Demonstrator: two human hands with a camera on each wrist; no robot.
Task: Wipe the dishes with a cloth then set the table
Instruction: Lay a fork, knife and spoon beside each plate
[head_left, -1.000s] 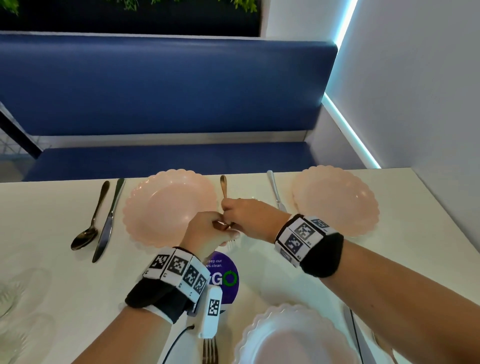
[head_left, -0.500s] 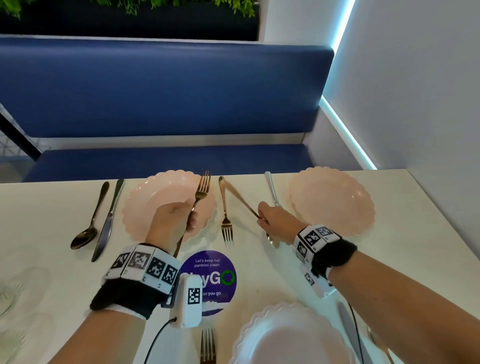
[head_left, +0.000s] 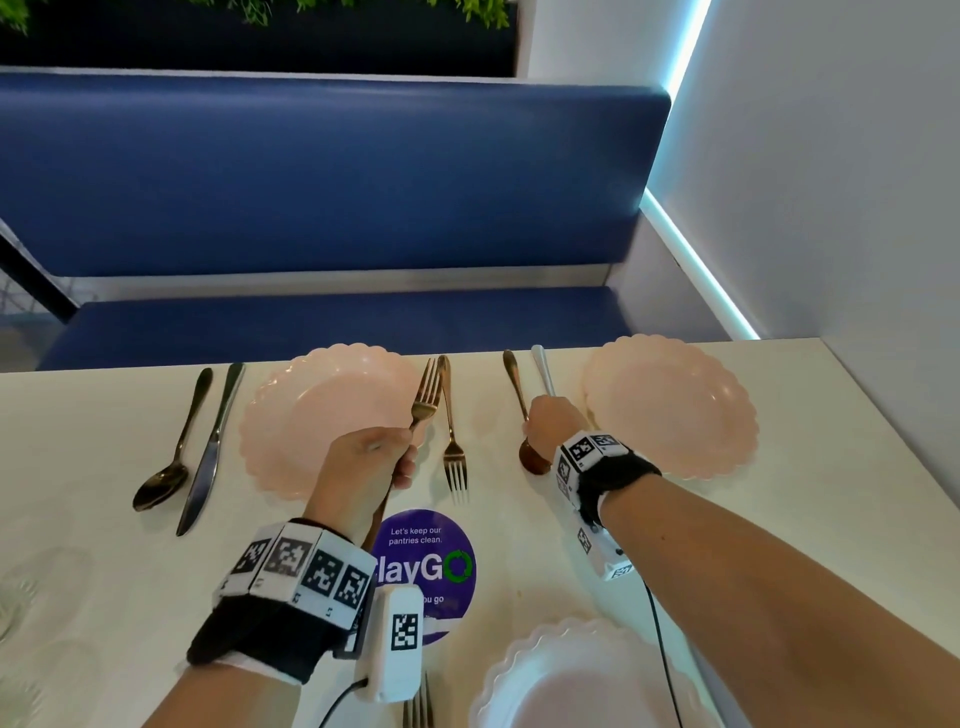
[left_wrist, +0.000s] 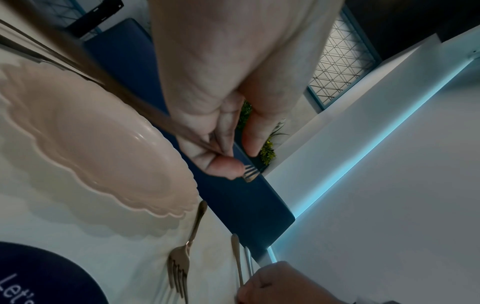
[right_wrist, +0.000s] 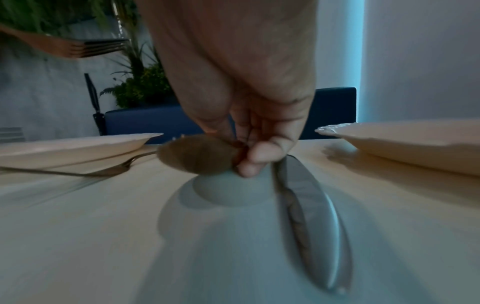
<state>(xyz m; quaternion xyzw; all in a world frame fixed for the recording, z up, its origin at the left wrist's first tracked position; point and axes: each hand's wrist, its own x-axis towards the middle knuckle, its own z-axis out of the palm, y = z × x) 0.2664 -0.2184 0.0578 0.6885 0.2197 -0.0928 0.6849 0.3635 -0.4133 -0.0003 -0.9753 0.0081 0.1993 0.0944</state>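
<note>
My left hand (head_left: 387, 460) grips a gold fork (head_left: 425, 397) by its handle, tines up and tilted over the right rim of the left pink plate (head_left: 311, 421); its tines (left_wrist: 249, 174) stick out past the thumb. A second gold fork (head_left: 453, 447) lies flat beside that plate. My right hand (head_left: 537, 423) pinches a bronze spoon (head_left: 532, 460) at its neck. The spoon bowl (right_wrist: 197, 155) hangs just over the table with its shadow beneath. A silver knife (right_wrist: 307, 216) lies right next to it, left of the right pink plate (head_left: 670, 405).
A dark spoon (head_left: 166, 470) and knife (head_left: 208, 452) lie left of the left plate. A purple round sticker (head_left: 428, 564) marks the table's middle. A white scalloped plate (head_left: 566, 675) and another fork (head_left: 418, 706) sit at the near edge. Clear glasses (head_left: 21, 597) stand far left. A blue bench runs behind.
The hands, together a second ago, have parted. The right hand swung the slanted spoon straight and lowered it beside the knife. The left hand carried its fork a little right, off the plate's middle.
</note>
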